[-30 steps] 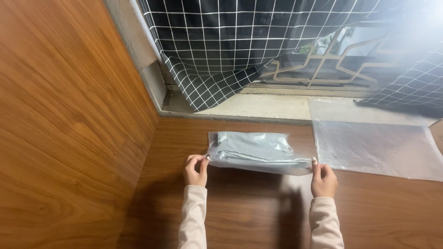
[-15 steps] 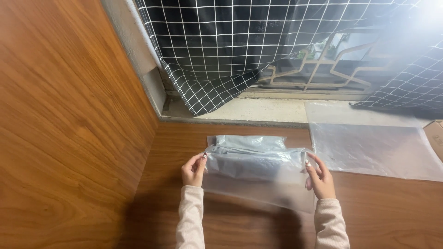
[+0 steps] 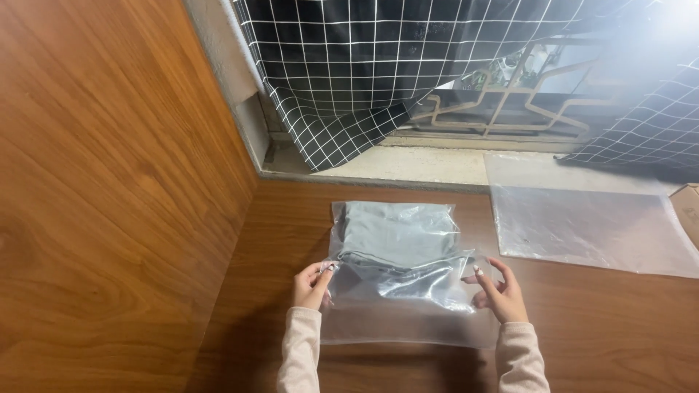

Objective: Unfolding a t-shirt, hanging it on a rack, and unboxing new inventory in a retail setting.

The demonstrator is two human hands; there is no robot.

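Left hand (image 3: 312,282) and right hand (image 3: 497,290) pinching side edges of clear plastic bag (image 3: 408,306), seemingly folded grey garment (image 3: 397,234) inside, wooden surface (image 3: 604,320), empty bags (image 3: 590,225) just beside

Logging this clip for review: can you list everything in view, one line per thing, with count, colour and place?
clear plastic bag: one, transparent, on the table between both hands
folded garment: one, grey-green, inside that bag, far end
empty plastic bags: flat stack, count unclear, transparent, table right
wooden table: one, brown, below
wooden wall panel: one, brown, left
checked curtain: black with white grid, over the window
window sill: one, pale, behind the table
cardboard box: one corner, brown, far right edge
left hand: grip on the bag's left edge
right hand: grip on the bag's right edge
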